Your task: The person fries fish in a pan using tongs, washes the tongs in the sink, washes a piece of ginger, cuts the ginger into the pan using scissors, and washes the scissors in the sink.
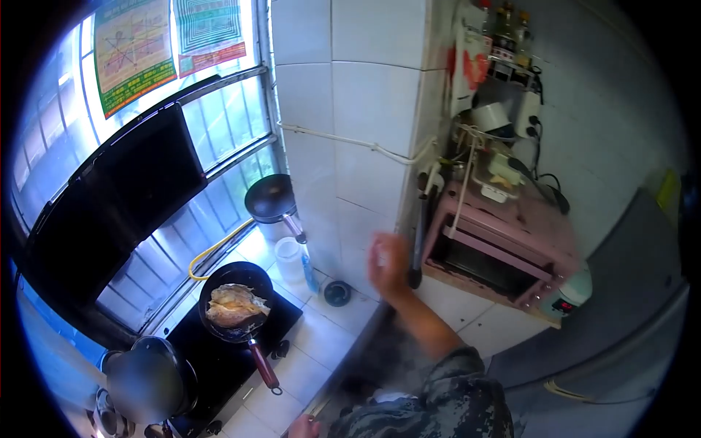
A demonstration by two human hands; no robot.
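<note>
Black cooktop (219,369) holds the frying pan (241,273), well left of the right hand (388,264) (blurred, grip unclear).

Bright barred windows (228,109) adjoin a tiled wall (374,98).

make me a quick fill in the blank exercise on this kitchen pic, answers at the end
1. In the picture, the right hand shows left of an oven coloured ____.
2. The left hand shows at the picture's ____ edge.
3. The posters at the window number ____.
4. The sleeve bears a ____ pattern.

Missing words: pink; bottom; two; camouflage.
</note>
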